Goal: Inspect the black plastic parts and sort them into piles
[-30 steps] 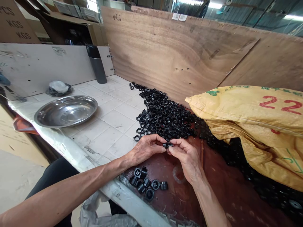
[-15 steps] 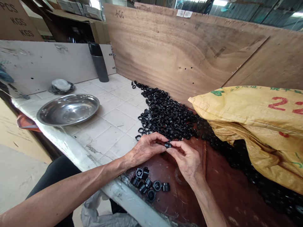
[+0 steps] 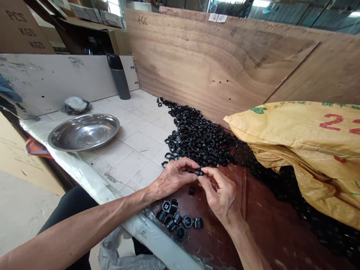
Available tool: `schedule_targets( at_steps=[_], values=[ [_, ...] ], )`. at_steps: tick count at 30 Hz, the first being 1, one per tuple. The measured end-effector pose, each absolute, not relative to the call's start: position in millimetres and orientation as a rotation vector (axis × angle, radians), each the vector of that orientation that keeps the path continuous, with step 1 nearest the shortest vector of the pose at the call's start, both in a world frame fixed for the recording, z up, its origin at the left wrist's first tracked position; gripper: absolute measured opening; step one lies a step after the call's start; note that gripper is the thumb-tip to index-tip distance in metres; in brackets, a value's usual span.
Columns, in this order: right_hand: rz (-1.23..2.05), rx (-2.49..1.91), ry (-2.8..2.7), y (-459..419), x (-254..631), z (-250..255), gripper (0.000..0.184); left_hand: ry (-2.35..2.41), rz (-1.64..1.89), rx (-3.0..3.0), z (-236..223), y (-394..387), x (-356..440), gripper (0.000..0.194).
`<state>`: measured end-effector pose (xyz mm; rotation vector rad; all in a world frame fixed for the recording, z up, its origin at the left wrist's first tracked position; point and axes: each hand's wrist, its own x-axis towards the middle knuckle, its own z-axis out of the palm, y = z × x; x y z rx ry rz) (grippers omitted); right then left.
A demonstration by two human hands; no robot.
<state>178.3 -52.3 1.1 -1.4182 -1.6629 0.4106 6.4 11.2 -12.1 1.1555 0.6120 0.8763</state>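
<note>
Yellow woven sack (image 3: 284, 131) lies to the right of the grip, and dark pile of black rings (image 3: 197, 135) is just beyond it, partly behind the fingers. Steel bowl (image 3: 84, 133) stands to the left, on the tiled part of the surface (image 3: 135, 144). Nearer than the grip is a small group of black caps (image 3: 176, 218). Left hand (image 3: 173, 178) and right hand (image 3: 222, 191) pinch one small black part (image 3: 198, 172) between their fingertips, nearly closed.

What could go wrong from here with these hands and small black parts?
The black part is pinched only by fingertips of the left hand and right hand, so it might slip. The small cluster lies close to the near table edge; a stray arm could knock pieces off.
</note>
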Motion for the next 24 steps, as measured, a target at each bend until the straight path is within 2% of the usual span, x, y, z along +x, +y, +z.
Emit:
schedule_targets(
  at_steps=[3,7,8,11,16,17,20,24],
  values=[
    [0.433,-1.483,-1.657,-51.9,180.7,-0.3,0.022,0.599,0.902,1.192,-12.5,9.8,6.0,0.031],
    [0.311,-1.600,-1.685,-52.2,180.2,2.1,0.047,0.575,0.864,1.215,-10.7,7.7,6.3,0.030],
    [0.297,-1.608,-1.681,-52.5,179.8,3.7,0.047,0.576,0.859,1.215,-9.8,7.6,6.6,0.030],
    [0.384,-1.584,-1.649,-53.7,178.9,8.5,0.033,0.576,0.887,1.194,-7.9,8.1,7.3,0.029],
    [0.449,-1.492,-1.742,-53.4,180.3,6.4,0.027,0.533,0.912,1.158,-7.9,8.3,7.3,0.029],
    [0.411,-1.510,-1.750,-53.2,180.7,5.0,0.027,0.548,0.909,1.177,-7.8,8.1,7.1,0.028],
    [0.284,-1.593,-1.752,-52.9,180.9,3.4,0.046,0.593,0.897,1.234,-6.2,8.2,6.2,0.028],
    [0.336,-1.557,-1.731,-53.9,178.4,9.1,0.038,0.589,0.899,1.209,-5.0,8.8,4.8,0.030]
  ],
)
